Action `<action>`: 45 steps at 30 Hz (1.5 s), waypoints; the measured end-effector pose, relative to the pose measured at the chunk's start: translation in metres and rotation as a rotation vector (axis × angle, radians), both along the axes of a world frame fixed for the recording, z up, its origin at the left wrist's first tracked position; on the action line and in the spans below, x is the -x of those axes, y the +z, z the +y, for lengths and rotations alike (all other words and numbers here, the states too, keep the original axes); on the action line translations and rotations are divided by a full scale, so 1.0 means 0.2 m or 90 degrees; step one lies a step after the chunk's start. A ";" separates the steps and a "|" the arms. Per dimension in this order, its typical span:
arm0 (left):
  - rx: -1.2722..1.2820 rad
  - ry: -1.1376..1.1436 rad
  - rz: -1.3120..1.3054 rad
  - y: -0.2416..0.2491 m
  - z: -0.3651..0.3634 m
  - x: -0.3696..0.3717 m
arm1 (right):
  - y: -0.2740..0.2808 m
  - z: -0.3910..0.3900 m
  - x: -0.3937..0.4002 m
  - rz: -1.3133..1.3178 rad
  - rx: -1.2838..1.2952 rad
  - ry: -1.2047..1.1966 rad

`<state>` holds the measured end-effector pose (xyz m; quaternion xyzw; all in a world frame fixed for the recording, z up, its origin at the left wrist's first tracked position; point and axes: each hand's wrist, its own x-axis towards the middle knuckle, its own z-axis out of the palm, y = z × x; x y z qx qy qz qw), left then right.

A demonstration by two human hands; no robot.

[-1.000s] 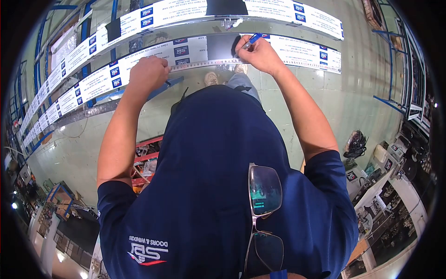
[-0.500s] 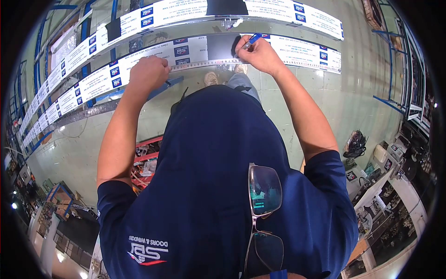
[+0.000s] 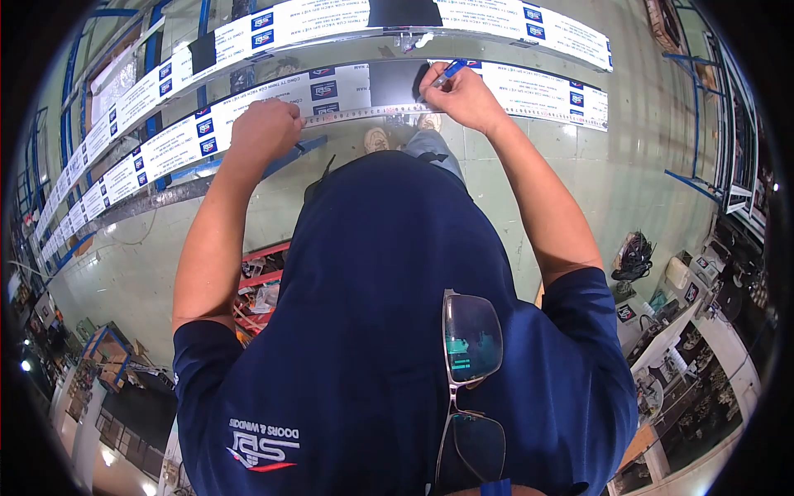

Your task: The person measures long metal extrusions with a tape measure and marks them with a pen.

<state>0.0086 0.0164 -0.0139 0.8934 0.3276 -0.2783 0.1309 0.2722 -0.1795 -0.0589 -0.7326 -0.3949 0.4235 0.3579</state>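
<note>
A long profile (image 3: pixel 240 116) wrapped in white printed film lies across in front of me, with a bare dark grey patch (image 3: pixel 393 85) where the film is absent. Along its near edge runs a measuring tape (image 3: pixel 356 115) with printed numbers. My left hand (image 3: pixel 266 131) is closed at the tape's left end, fingers curled; what they grip is partly hidden. Over the right side of the grey patch, my right hand (image 3: pixel 463 101) pinches a blue-capped pen (image 3: pixel 452 69) and rests by the tape. The pen's tip is hard to make out.
Just beyond lies a second film-wrapped profile (image 3: pixel 322 26) with a dark patch on it. Blue metal racks (image 3: pixel 695 186) stand at the right. A red crate (image 3: pixel 260 289) of odds and ends is low at left, and a black bag (image 3: pixel 633 256) lies on the floor.
</note>
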 end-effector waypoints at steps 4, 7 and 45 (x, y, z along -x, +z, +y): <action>0.003 0.005 0.002 -0.01 0.00 0.00 | 0.00 0.00 0.00 -0.006 0.005 0.000; 0.008 0.006 0.005 0.00 0.00 0.00 | -0.01 0.00 -0.01 0.003 0.010 0.013; -0.017 -0.012 -0.008 0.01 -0.02 -0.04 | 0.00 -0.02 -0.04 0.155 -0.011 -0.085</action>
